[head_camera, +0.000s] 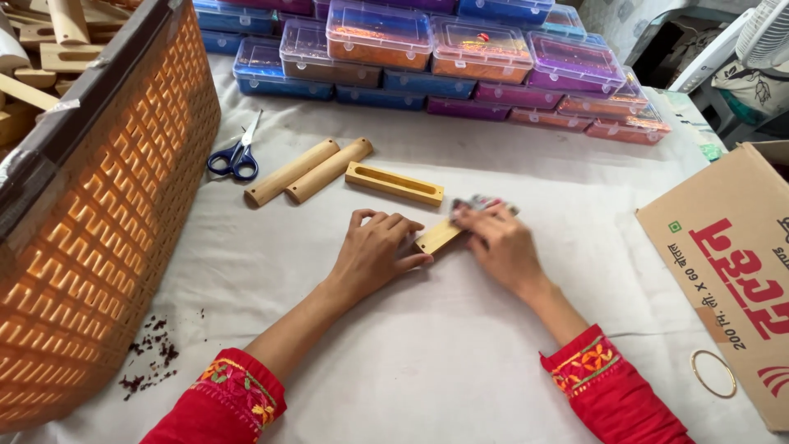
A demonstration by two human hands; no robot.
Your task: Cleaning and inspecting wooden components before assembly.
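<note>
My left hand (374,251) rests on the white cloth with its fingers pressed against the end of a small wooden block (437,238). My right hand (497,238) holds the block's other end together with a small printed packet (481,203) that sticks out past my fingers. Just beyond the hands lies a wooden block with a long slot (394,183). Two rounded wooden sticks (308,171) lie side by side to its left.
Blue-handled scissors (237,156) lie near an orange woven basket (107,214) of wooden pieces at the left. Several stacked clear plastic boxes (427,49) line the back. A cardboard box (731,271) and a thin ring (713,374) sit at the right. Dark crumbs (152,353) lie bottom left.
</note>
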